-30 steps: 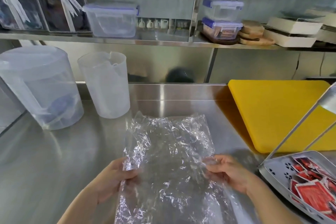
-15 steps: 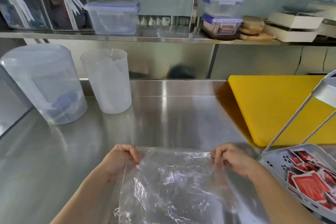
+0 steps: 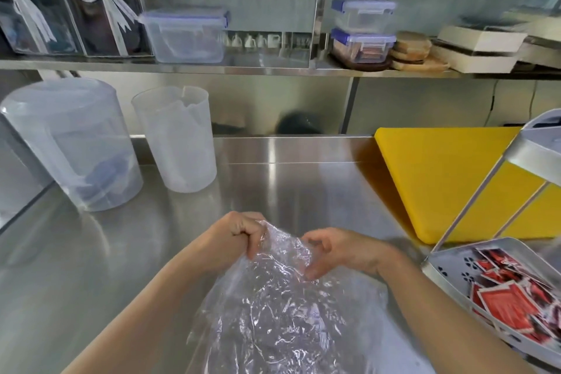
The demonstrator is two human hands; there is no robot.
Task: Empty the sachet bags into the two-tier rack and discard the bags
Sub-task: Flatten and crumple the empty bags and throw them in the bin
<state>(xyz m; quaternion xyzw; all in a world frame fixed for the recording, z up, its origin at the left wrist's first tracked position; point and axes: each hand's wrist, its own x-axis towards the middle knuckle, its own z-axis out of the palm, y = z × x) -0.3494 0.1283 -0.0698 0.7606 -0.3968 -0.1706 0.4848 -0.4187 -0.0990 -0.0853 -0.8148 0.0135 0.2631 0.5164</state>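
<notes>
A clear, crinkled plastic bag (image 3: 282,313) with nothing in it lies on the steel counter in front of me. My left hand (image 3: 236,234) is closed around its far edge, bunching the plastic. My right hand (image 3: 340,249) pinches the same edge just to the right, fingers curled into the film. At the right stands the grey two-tier rack (image 3: 449,264); its lower tray holds several red sachets (image 3: 510,300). Only a corner of the upper tier (image 3: 543,143) shows.
A yellow cutting board (image 3: 449,179) lies behind the rack. Two translucent jugs (image 3: 73,146) (image 3: 179,140) stand at the back left. The shelf above carries lidded plastic containers (image 3: 185,36), wooden boards and white boxes. The steel counter (image 3: 288,188) stretches between jugs and board.
The bag's far edge was pulled toward me and folded over. My hands, wide apart on its sides before, have come together and gathered that edge into a bunch.
</notes>
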